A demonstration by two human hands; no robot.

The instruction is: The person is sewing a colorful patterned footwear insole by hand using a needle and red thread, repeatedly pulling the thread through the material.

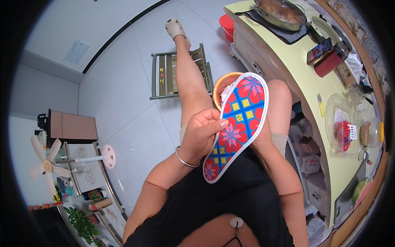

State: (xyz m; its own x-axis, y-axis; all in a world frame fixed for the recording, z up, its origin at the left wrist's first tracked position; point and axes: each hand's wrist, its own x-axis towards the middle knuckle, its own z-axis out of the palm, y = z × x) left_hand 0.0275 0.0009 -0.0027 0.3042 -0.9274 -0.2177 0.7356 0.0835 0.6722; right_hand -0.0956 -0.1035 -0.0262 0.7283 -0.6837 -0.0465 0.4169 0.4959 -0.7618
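Note:
A shoe insole with a white edge hangs over my lap, its face stitched in red and pink flowers, blue lattice and yellow squares. My left hand pinches its left edge, thumb tip on the stitched face and fingers curled. A bracelet circles that wrist. Behind the insole's right edge is my right hand; its fingers are hidden by the insole. Partly covered by the insole's upper part, a round wooden-coloured bowl with white stuff inside sits between my legs.
A folding slatted stool stands under my outstretched leg. On the right, a yellow-topped counter carries a lidded pan, a phone against a red cup, and a clear tray with red thread. A red bucket stands beyond; a fan is left.

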